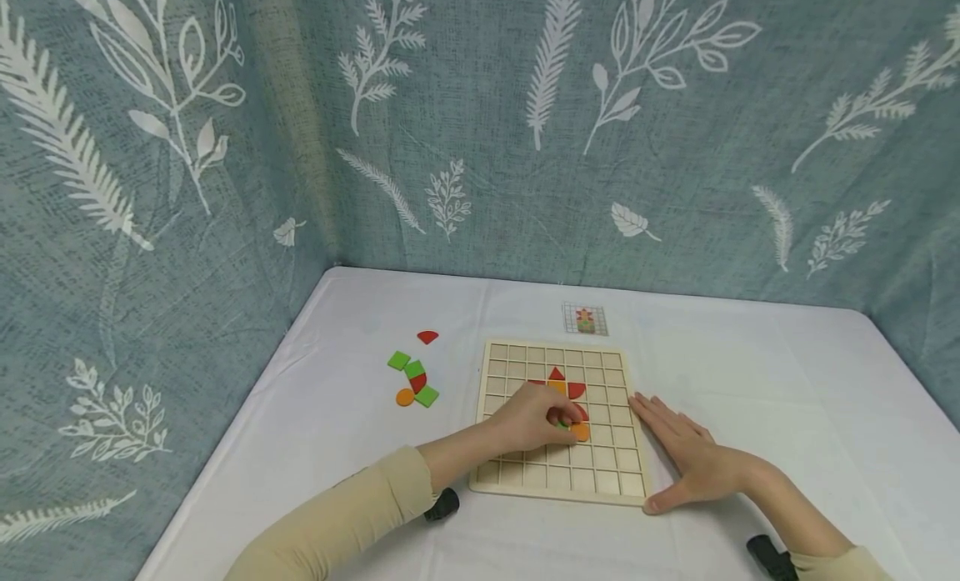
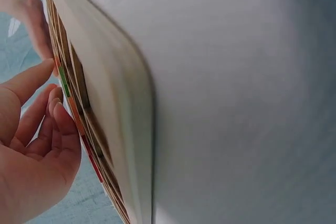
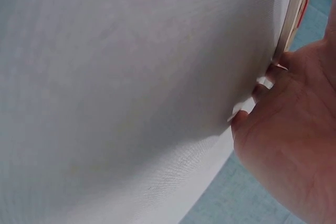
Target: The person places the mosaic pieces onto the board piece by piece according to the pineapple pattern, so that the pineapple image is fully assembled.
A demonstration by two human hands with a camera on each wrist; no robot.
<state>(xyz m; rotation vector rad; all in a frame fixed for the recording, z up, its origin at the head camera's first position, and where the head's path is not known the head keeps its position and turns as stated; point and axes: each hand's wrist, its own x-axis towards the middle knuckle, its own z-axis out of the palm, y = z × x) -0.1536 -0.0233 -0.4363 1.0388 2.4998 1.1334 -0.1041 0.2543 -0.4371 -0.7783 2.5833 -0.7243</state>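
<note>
A wooden grid board (image 1: 600, 474) lies on the white table. Red, orange and green flat pieces fill some of its middle cells, among them a red triangle (image 1: 556, 373) and an orange disc (image 1: 581, 433). My left hand (image 1: 534, 418) rests on the board with loosely bent fingers. One fingertip touches a green piece (image 1: 562, 424) lying in a cell. The left wrist view shows the hand (image 2: 37, 145) beside the board (image 2: 115, 103), one finger on the green piece (image 2: 63, 80). My right hand (image 1: 690, 460) lies flat against the board's right edge (image 3: 294, 9), its fingers (image 3: 273, 72) straight.
Loose pieces lie left of the board: a red quarter-round (image 1: 427, 337), green squares (image 1: 398, 360), an orange disc (image 1: 405, 397). A small pattern card (image 1: 585, 319) sits behind the board. Leaf-print curtains close in the table's back and left sides.
</note>
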